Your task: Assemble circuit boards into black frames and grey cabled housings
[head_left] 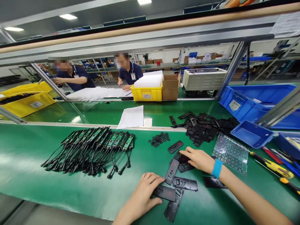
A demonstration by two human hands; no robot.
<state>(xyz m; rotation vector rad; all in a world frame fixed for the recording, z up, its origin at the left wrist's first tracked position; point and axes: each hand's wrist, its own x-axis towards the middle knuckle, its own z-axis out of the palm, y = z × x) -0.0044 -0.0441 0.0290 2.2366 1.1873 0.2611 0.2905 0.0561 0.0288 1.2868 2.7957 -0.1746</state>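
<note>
Left hand [145, 192]: one; its thumb and fingers stand apart about the left end of one black cover [167, 193]; whether they grip it, I cannot tell.
Loose covers [173, 204]: about eight on the table [145, 159], some overlapping, between, beneath and beside the two hands; those under the right hand are hard to count.
Right hand [201, 160]: one, with one blue wristband [217, 168]; its fingers reach onto the dark covers there, forefinger extended and thumb apart from it; whether they hold one, I cannot tell.
Screwdrivers [278, 169]: two with yellow-and-black handles, at the right.
Circuit boards [116, 140]: more than ten in a row at the left, black cables toward the near side; overlap prevents an exact count.
Clear plastic sheet [231, 153]: one, just beyond the right wrist.
Small black pieces [159, 139]: one pile, too many to count.
Cover pile [202, 128]: one large heap, dozens perhaps.
Small blue tray [249, 134]: one, beside the heap.
Paper sheet [131, 117]: one, with one small card [147, 122] beside it.
Large blue bin [236, 104]: one, at the right.
Yellow bin [147, 94]: one, full of white sheets, beside one cardboard box [170, 89].
Grey machine [203, 79]: one.
Co-workers [130, 73]: two, across the table.
</note>
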